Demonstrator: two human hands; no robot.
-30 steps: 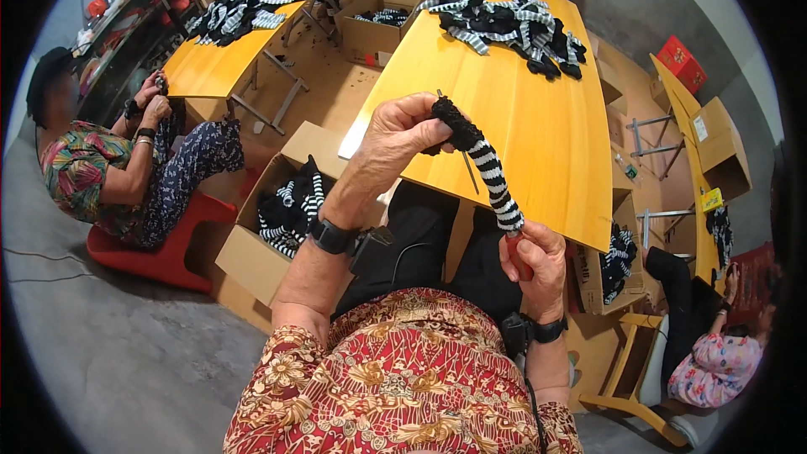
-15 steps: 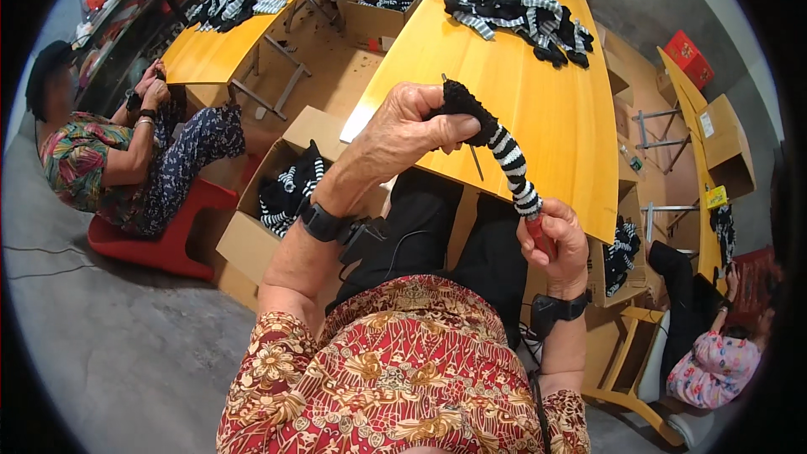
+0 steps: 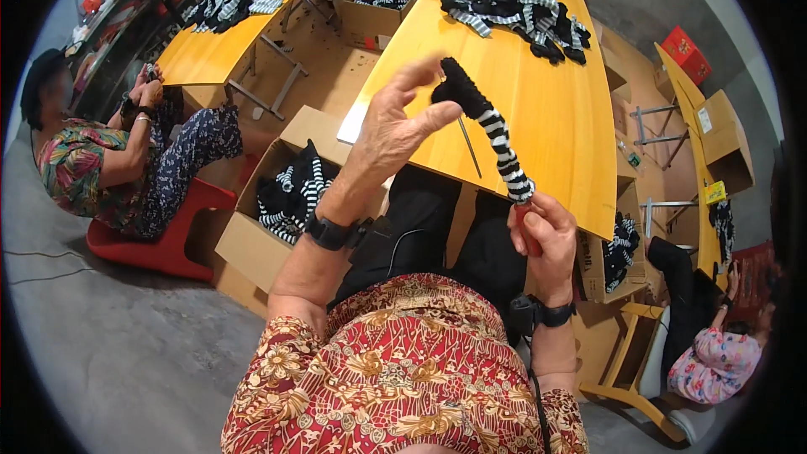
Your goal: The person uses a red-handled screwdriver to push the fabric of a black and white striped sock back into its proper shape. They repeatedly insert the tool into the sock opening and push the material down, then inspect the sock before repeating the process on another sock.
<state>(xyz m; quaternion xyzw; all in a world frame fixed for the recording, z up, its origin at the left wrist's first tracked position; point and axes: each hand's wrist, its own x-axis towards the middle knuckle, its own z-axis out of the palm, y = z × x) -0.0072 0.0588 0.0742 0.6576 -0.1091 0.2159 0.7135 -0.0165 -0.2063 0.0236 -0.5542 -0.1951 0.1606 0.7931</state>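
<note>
A black-and-white striped knitted tube [image 3: 502, 147] with a black bulging end rises above the near edge of the yellow table. Its lower end is over the top of a tool with a red handle [image 3: 527, 231]; the knit hides what kind of tool it is. My right hand [image 3: 551, 240] is wrapped round that handle. Beside the black end, my left hand [image 3: 399, 118] has its fingers spread, the thumb close to the knit; I cannot tell if they touch. A thin dark metal rod [image 3: 469, 148] shows below the black end, seemingly lying on the table.
Striped knits [image 3: 513, 13] lie heaped across the far part of the yellow table [image 3: 403, 130]. An open carton [image 3: 252, 248] of knits stands left of my legs, another carton [image 3: 620, 265] right. One person [image 3: 109, 147] sits at left, another [image 3: 714, 361] at lower right.
My left hand has let go of the black end, and its fingers have spread. My right hand has shifted slightly left with the red handle, and the knit stands straighter.
</note>
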